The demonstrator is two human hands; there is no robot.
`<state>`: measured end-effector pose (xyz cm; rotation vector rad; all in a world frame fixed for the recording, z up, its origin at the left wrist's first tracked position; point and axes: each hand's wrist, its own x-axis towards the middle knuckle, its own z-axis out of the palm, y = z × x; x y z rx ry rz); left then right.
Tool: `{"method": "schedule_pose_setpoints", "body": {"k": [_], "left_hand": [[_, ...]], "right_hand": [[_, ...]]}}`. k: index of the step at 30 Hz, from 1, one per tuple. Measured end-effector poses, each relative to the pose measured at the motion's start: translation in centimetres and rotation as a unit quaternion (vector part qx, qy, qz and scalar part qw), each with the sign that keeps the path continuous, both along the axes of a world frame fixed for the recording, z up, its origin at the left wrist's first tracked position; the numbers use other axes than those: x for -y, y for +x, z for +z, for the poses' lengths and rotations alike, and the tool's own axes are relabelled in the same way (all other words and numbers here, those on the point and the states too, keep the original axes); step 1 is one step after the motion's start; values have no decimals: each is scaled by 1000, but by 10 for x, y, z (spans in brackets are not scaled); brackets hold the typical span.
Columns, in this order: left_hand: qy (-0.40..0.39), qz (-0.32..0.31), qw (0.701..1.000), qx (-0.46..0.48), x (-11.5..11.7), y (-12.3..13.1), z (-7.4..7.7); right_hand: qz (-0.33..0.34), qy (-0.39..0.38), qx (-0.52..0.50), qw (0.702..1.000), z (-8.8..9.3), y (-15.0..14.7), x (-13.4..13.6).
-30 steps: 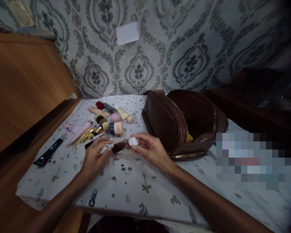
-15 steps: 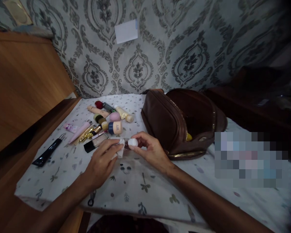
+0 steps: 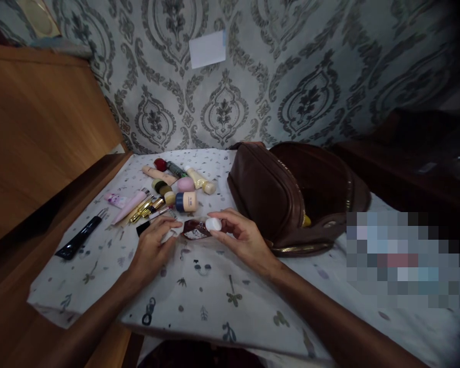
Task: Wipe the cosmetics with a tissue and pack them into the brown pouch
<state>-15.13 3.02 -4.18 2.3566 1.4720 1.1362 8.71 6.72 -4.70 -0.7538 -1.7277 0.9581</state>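
Observation:
My right hand [image 3: 243,237] is closed on a small dark red bottle [image 3: 193,228] with a pale label, gripping it by its white-cap end. The bottle lies sideways above the cloth and points to the left. In my left hand [image 3: 153,248] a white tissue [image 3: 172,231] is pinched close to the bottle's left end, with a small gap between them. Just behind the left hand, a black-capped tube [image 3: 142,228] is partly covered by the fingers. A beige jar with a dark blue lid [image 3: 186,201] lies on its side beyond the hands.
An open brown leather bag [image 3: 260,194] stands right of the hands. Several cosmetics lie at the left, among them gold tubes [image 3: 141,209], a pink tube [image 3: 130,205], a pink egg-shaped sponge [image 3: 185,184] and a black tube [image 3: 80,237]. A wooden cabinet [image 3: 53,97] borders the left side.
My left hand and the tissue have drawn back leftward from the bottle, uncovering its dark red body and label. The right hand still grips the bottle. The view has shifted slightly.

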Motion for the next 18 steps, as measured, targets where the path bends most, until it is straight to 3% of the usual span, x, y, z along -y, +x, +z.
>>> {"method": "schedule_pose_setpoints", "body": {"k": [6,10,18], "left_hand": [[81,-74,994,-12,10,33,19],[130,-125,982,-53,12,42,20],[6,-20,1000,4,-5,8,0]], "right_hand": [[-18,27,6,999,-5,-2,0],[-24,22,-5,999,-6,-3,0],[-36,-53,-28,998,-7,-3,-2]]}}
